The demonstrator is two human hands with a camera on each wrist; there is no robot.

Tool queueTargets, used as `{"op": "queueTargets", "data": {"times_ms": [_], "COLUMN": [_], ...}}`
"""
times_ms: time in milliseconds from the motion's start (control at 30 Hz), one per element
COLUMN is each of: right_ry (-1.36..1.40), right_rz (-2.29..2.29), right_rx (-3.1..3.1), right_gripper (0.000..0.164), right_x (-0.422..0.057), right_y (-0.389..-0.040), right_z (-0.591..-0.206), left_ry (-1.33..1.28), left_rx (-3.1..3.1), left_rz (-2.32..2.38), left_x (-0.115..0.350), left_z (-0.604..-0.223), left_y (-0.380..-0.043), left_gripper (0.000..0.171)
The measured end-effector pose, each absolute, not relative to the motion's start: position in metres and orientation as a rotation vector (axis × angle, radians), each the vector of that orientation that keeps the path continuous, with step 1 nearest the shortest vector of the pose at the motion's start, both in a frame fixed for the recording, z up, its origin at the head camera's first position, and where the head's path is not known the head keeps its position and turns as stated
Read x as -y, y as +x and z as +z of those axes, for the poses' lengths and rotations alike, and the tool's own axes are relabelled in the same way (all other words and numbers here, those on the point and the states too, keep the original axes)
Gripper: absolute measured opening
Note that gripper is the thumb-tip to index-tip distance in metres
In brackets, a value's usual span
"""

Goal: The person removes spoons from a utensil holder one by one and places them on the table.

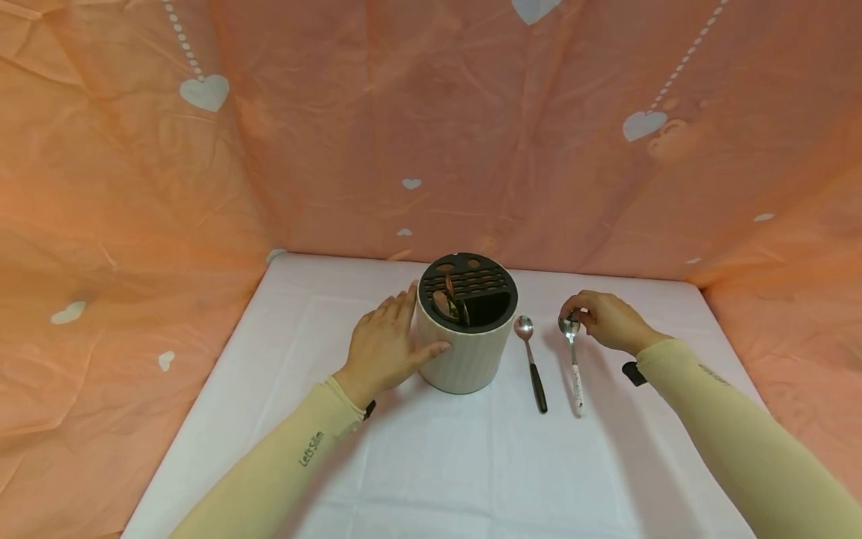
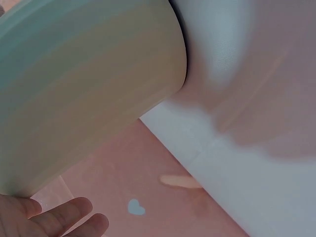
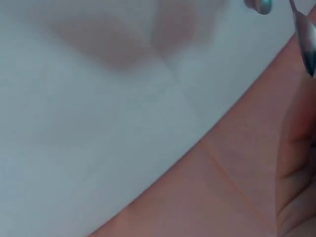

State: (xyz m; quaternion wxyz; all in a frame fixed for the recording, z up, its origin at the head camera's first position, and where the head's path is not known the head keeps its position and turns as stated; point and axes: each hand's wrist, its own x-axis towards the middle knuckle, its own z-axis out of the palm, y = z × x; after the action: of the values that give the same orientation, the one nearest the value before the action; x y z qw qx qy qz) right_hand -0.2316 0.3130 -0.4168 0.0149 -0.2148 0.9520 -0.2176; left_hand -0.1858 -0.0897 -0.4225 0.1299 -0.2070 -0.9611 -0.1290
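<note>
A cream ribbed utensil holder [image 1: 465, 359] with a black slotted lid [image 1: 471, 278] stands upright on the table. Spoon-like utensils [image 1: 444, 303] poke out of the lid's opening. My left hand [image 1: 387, 340] rests against the holder's left side, fingers straight and thumb across its front; in the left wrist view, fingers [image 2: 64, 215] lie beside the wall. To the right, my right hand [image 1: 609, 318] pinches the bowl end of a metal spoon with a white, printed handle [image 1: 578, 389]. That spoon's bowl [image 3: 307, 39] shows at the right wrist view's edge.
Between the holder and my right hand lies another spoon with a black handle [image 1: 537, 385]. A white cloth [image 1: 431, 464] covers the table. Orange curtains [image 1: 444, 135] with pale hearts hang behind it and along both sides.
</note>
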Motion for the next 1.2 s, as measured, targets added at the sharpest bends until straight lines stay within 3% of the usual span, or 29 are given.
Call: {"op": "queueTargets", "data": {"times_ms": [1200], "right_ry": [-0.467], "right_rz": [-0.733], "right_rx": [-2.862], "right_gripper": [0.029], "right_x": [-0.292], "right_y": [-0.251], "right_z": [-0.466], "left_ry": [-0.592], "left_rx": [2.815], "left_rz": [-0.399], "left_x": [0.089], "left_z": [-0.423], "left_y": [-0.187], "left_gripper": [0.110]}}
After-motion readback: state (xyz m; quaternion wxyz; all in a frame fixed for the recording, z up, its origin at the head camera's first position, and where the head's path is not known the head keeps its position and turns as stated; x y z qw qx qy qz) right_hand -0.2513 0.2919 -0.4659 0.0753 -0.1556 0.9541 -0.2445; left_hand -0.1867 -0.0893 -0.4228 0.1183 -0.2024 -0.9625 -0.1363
